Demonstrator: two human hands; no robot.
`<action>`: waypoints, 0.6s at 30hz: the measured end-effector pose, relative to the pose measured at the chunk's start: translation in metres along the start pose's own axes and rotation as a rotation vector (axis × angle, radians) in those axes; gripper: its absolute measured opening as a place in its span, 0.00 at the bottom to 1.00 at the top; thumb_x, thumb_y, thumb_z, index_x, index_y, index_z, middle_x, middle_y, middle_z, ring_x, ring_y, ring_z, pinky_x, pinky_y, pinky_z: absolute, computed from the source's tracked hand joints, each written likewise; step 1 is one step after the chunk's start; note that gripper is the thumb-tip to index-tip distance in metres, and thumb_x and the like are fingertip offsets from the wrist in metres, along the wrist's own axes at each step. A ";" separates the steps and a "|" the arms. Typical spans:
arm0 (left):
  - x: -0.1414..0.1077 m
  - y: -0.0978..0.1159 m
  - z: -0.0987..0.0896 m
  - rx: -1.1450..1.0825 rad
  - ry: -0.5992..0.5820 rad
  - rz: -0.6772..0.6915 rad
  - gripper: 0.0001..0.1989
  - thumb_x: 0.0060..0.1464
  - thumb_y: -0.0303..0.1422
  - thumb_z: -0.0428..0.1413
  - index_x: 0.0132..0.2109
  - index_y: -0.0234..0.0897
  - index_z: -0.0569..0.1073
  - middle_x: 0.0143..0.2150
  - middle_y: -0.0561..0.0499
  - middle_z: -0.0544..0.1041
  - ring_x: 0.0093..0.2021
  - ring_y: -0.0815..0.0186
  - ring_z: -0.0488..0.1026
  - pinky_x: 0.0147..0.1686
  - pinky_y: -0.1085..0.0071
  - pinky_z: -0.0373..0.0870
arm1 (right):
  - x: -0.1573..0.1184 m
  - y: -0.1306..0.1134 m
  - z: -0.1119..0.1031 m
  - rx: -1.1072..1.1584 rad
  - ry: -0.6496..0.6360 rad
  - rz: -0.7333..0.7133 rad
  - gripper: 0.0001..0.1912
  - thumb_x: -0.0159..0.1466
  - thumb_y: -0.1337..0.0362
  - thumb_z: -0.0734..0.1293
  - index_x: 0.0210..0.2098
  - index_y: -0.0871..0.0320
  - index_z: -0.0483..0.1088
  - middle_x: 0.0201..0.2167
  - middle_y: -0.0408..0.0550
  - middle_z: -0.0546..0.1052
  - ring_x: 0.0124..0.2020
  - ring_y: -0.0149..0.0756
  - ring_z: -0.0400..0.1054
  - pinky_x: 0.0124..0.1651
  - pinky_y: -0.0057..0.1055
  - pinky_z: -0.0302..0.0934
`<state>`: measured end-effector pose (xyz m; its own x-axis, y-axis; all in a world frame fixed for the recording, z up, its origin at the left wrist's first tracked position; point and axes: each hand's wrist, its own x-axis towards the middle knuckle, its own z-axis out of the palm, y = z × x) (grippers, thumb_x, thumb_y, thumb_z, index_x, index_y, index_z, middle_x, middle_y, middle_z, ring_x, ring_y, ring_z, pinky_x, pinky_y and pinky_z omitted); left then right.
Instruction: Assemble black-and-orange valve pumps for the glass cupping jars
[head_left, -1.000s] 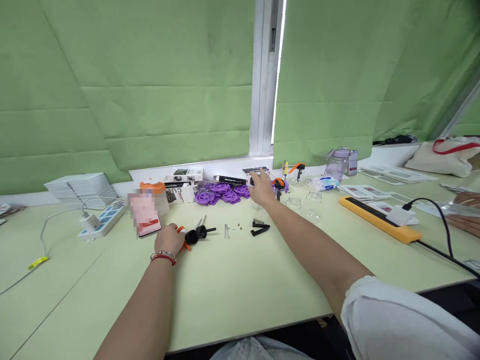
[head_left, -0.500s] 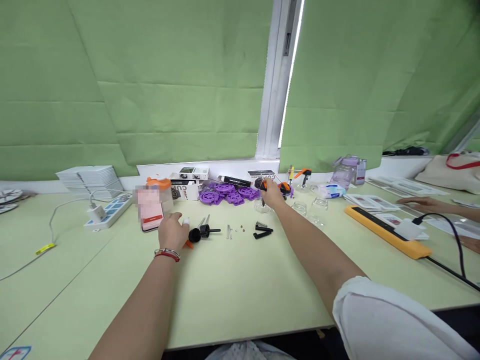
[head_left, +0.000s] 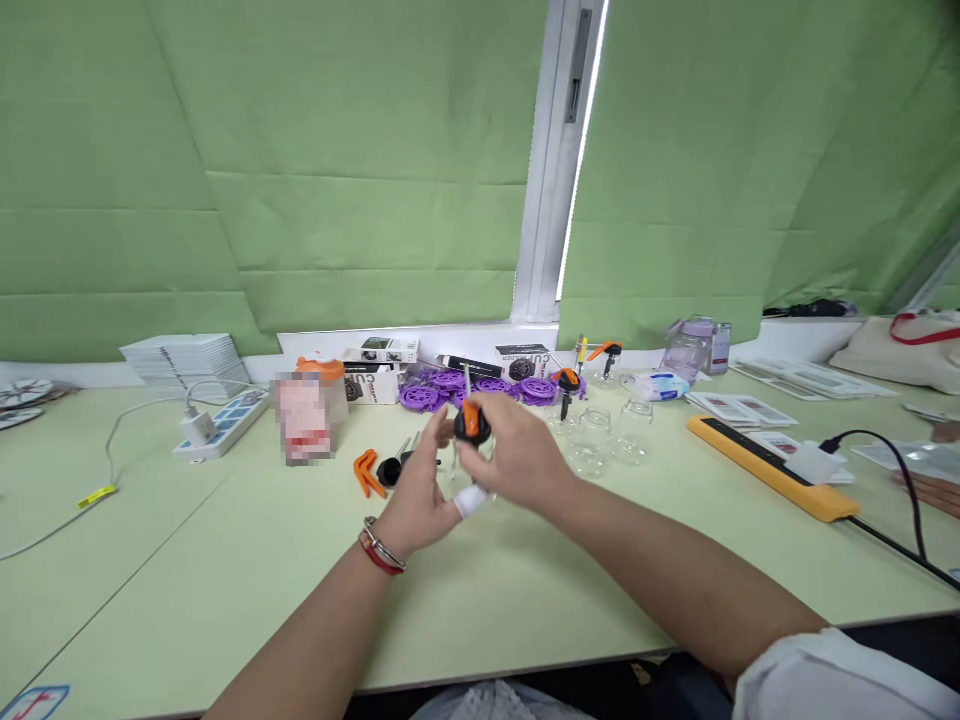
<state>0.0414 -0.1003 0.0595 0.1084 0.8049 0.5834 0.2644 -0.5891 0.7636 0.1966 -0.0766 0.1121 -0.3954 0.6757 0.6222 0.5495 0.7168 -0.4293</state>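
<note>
From where I stand, the black-and-orange plastic knob-like piece [head_left: 471,424] is over the pale green table [head_left: 525,610], on the near side of the heap of purple plastic spoked discs [head_left: 442,395]. The person's right hand [head_left: 525,450] pinches it between thumb and fingers; the left hand [head_left: 420,505] is half curled just beside it, and I can't tell whether it grips anything, since the underside is hidden. A clear edge shows below, perhaps glass. I'd judge the piece light and stiff, best taken by its ridged-looking top, while any glass beneath would be slippery and breakable. Left of and nearer than the heap lie bent orange plastic pieces [head_left: 367,473] and a black plastic cup-shaped part [head_left: 389,472], partly crowded by the left hand. To the heap's right and nearer stand clear glass jars [head_left: 589,460], close beyond the right forearm and easy to knock, I'd say. A second black-and-orange piece [head_left: 568,382] rises just right of the heap; well right of it lies a yellow-and-black power strip [head_left: 772,465].
</note>
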 end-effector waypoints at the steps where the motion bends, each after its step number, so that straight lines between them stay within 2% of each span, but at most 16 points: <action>1: -0.003 0.004 0.005 -0.113 -0.018 -0.032 0.46 0.38 0.27 0.63 0.64 0.37 0.53 0.57 0.40 0.65 0.57 0.51 0.62 0.56 0.59 0.58 | -0.011 -0.007 0.003 0.052 -0.035 0.011 0.20 0.55 0.62 0.65 0.48 0.56 0.65 0.39 0.52 0.70 0.39 0.43 0.64 0.42 0.38 0.58; 3: -0.007 0.007 0.008 -0.294 -0.045 -0.133 0.44 0.38 0.26 0.62 0.63 0.39 0.54 0.53 0.42 0.68 0.52 0.54 0.67 0.51 0.62 0.63 | -0.024 -0.007 0.009 0.208 -0.089 0.055 0.20 0.56 0.61 0.66 0.49 0.54 0.65 0.39 0.51 0.71 0.37 0.41 0.65 0.40 0.36 0.59; 5: -0.007 0.003 0.004 -0.457 -0.106 -0.231 0.40 0.38 0.25 0.62 0.60 0.39 0.58 0.47 0.44 0.71 0.44 0.57 0.71 0.45 0.64 0.67 | -0.027 0.008 0.012 0.443 -0.123 0.180 0.19 0.57 0.58 0.65 0.48 0.54 0.65 0.35 0.48 0.73 0.31 0.35 0.67 0.34 0.33 0.61; 7: -0.006 -0.002 -0.004 -0.635 -0.202 -0.296 0.36 0.40 0.26 0.61 0.58 0.37 0.60 0.40 0.45 0.74 0.36 0.59 0.73 0.38 0.64 0.68 | -0.022 0.034 0.014 0.630 -0.053 0.429 0.16 0.58 0.52 0.63 0.38 0.57 0.67 0.24 0.45 0.72 0.20 0.30 0.63 0.24 0.29 0.57; 9: -0.004 -0.007 -0.011 -0.800 -0.286 -0.312 0.31 0.41 0.29 0.59 0.55 0.35 0.62 0.35 0.46 0.74 0.31 0.60 0.73 0.34 0.64 0.68 | -0.017 0.059 0.018 0.718 0.025 0.632 0.21 0.58 0.46 0.61 0.26 0.59 0.66 0.17 0.43 0.68 0.14 0.25 0.55 0.17 0.26 0.48; 11: -0.003 -0.011 -0.013 -0.905 -0.336 -0.328 0.28 0.41 0.31 0.58 0.53 0.35 0.64 0.33 0.45 0.74 0.30 0.59 0.74 0.32 0.65 0.67 | -0.015 0.077 0.026 0.818 -0.089 0.783 0.25 0.57 0.42 0.61 0.22 0.59 0.64 0.13 0.42 0.66 0.11 0.25 0.52 0.15 0.25 0.43; 13: -0.004 -0.014 -0.011 -0.943 -0.372 -0.363 0.27 0.40 0.31 0.58 0.51 0.35 0.65 0.31 0.46 0.74 0.29 0.59 0.74 0.31 0.65 0.67 | -0.017 0.086 0.035 0.930 -0.135 0.815 0.25 0.56 0.43 0.63 0.20 0.58 0.62 0.09 0.39 0.61 0.10 0.24 0.49 0.15 0.25 0.42; 15: -0.006 -0.016 -0.007 -0.942 -0.387 -0.401 0.27 0.39 0.31 0.58 0.50 0.35 0.65 0.30 0.46 0.74 0.28 0.60 0.73 0.30 0.66 0.67 | -0.021 0.087 0.043 1.045 -0.121 0.830 0.24 0.54 0.44 0.65 0.18 0.58 0.59 0.07 0.36 0.58 0.10 0.23 0.47 0.16 0.25 0.41; 18: -0.007 -0.021 -0.003 -0.929 -0.344 -0.441 0.24 0.42 0.32 0.58 0.49 0.35 0.66 0.30 0.47 0.74 0.28 0.61 0.73 0.30 0.66 0.68 | -0.026 0.085 0.047 1.156 -0.143 0.867 0.24 0.54 0.44 0.65 0.19 0.57 0.57 0.08 0.35 0.57 0.11 0.23 0.46 0.17 0.24 0.41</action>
<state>0.0324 -0.0934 0.0405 0.4829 0.8508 0.2074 -0.4672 0.0499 0.8828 0.2190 -0.0254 0.0294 -0.3599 0.9221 -0.1420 -0.2119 -0.2290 -0.9501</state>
